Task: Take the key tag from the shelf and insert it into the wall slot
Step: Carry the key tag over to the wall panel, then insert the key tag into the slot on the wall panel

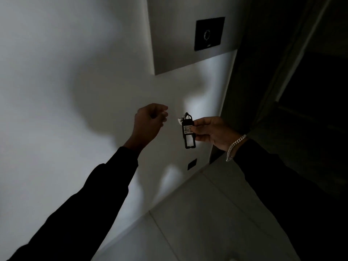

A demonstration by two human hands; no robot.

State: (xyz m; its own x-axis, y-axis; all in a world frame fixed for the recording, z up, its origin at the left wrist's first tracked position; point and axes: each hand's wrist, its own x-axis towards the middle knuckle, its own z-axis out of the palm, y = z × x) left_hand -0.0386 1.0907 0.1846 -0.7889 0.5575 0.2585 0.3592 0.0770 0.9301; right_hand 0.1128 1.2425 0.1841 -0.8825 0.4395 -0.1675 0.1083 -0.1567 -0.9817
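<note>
Two hands: right hand [211, 131] pinches the key tag [188, 131] mid-body (light, stiff plastic; hold its edges); left hand [150, 121] loosely curled, empty.

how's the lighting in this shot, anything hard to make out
Head view: dim overall, the right side nearly black; bright patches fall on the white wall behind the key tag, so the tag reads as a silhouette with only its label legible in part. The left hand and right hand are dark, and a soft shadow spreads on the wall. Wide-angle lens tilts the wall lines.
</note>
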